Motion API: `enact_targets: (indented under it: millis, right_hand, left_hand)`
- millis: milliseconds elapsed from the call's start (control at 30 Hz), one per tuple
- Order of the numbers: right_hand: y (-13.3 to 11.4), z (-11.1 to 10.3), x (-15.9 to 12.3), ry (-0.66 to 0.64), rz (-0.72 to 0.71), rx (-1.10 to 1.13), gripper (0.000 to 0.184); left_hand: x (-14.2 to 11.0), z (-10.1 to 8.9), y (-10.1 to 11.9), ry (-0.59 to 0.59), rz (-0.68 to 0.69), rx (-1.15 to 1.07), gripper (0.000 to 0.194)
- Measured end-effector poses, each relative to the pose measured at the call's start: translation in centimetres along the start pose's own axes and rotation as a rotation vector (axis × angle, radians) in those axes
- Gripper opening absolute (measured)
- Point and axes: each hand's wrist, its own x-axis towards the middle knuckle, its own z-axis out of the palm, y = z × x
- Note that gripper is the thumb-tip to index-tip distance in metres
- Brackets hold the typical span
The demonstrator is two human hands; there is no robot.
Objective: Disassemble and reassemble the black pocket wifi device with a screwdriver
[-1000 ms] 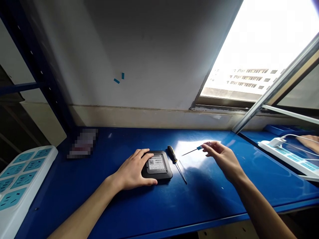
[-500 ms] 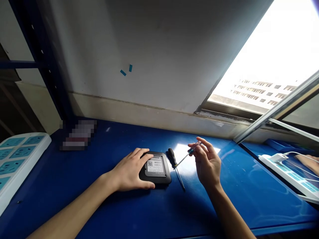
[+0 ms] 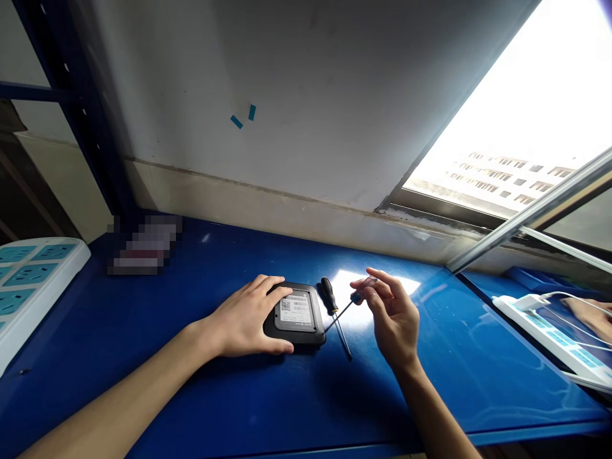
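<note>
A flat black square device (image 3: 318,305) with a white printed label (image 3: 294,310) and QR code lies on the blue tabletop. My left hand (image 3: 243,317) grips it from the left, its thumb along the near edge and fingers over the far edge. In my right hand (image 3: 393,312), a small screwdriver (image 3: 356,298) with a clear handle and teal collar is pinched between the fingers. Its thin shaft slants down left, the tip at the device's near right corner; whether it touches is unclear. Just right of the device lies a second screwdriver (image 3: 327,294) with a black handle.
A white power strip with blue sockets (image 3: 82,250) lies at the left edge. Behind the glass partition on the right are another power strip (image 3: 549,331) with a charger and cables, and another person's hand (image 3: 590,313). A blurred item (image 3: 146,245) lies back left.
My right hand has moved slightly left, bringing the clear-handled screwdriver's tip to the device's corner. The view has tilted a little; my left hand keeps its hold.
</note>
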Motion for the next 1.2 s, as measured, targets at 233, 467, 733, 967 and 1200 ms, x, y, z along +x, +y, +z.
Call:
enact_targets:
  millis: [233, 467, 733, 967, 1200]
  right_hand:
    - [-0.1, 0.1, -0.3, 0.010, -0.052, -0.062, 0.025]
    - [-0.2, 0.1, -0.5, 0.021, -0.103, -0.095, 0.025]
    - [-0.8, -1.0, -1.7, -0.068, -0.250, -0.113, 0.027]
    - [-1.8, -1.7, -2.0, -0.170, -0.200, -0.184, 0.023]
    - [-2.0, -3.1, -1.2, -0.210, -0.088, -0.163, 0.021]
  left_hand:
    - [-0.1, 0.0, 0.0, 0.006, 0.000, -0.024, 0.092]
    - [-0.1, 0.0, 0.0, -0.008, 0.004, 0.003, 0.094]
    - [-0.1, 0.1, -0.2, 0.011, 0.019, -0.016, 0.093]
    - [0.0, 0.2, -0.2, 0.023, 0.006, -0.032, 0.092]
    - [-0.1, -0.2, 0.1, -0.011, -0.017, -0.021, 0.094]
